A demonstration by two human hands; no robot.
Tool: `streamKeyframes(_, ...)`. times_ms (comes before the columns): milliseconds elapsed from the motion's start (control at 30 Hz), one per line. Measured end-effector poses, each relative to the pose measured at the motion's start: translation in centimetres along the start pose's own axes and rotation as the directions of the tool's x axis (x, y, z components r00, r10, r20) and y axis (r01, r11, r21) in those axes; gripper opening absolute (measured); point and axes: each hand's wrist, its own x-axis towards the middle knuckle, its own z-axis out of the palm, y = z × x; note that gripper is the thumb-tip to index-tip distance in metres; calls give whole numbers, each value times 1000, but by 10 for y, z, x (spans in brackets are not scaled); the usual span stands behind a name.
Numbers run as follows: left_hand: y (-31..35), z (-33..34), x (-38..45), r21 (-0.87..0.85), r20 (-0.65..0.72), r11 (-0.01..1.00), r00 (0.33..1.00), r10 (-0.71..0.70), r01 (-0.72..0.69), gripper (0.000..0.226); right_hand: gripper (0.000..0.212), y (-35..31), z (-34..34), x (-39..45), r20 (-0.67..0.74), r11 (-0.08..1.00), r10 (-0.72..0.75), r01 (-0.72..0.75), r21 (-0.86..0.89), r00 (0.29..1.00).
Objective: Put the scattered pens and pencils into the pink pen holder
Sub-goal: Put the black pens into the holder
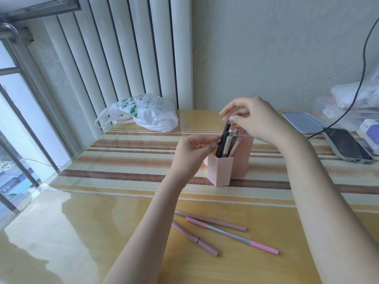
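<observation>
A pink pen holder (220,171) stands on the striped mat, with several pens upright in its front compartment. My right hand (252,117) hovers above it, fingertips pinching the top of a tall black pen (225,132) that stands in the holder. My left hand (194,148) touches the pens from the left at the holder's rim, fingers curled against a black pen. Three pens lie loose on the near table: a long dusty-pink one (211,220), a pink and silver one (231,235), and a short mauve one (194,238).
A white plastic bag (147,113) sits at the back left by the radiator. On the right lie a phone (348,145), a blue-lidded box (301,121), a black cable and clear containers. The table's left edge runs along the window.
</observation>
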Motion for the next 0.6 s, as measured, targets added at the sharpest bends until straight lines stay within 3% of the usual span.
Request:
streamKeyframes(267,-1,1,-1,81,-4,996,999,-48,48,16,30,-6,-1,-3,-26,999,14,-13,29,1000)
streamKeyframes(400,0,4,-2,100,4,994,999,-41,40,14,11,-6,-7,-5,91,999,35,-36,2,995)
streamKeyframes(600,3,6,-5,141,11,990,1000,-3,2,14,6,-2,-12,-7,159,997,5,7,-79,987)
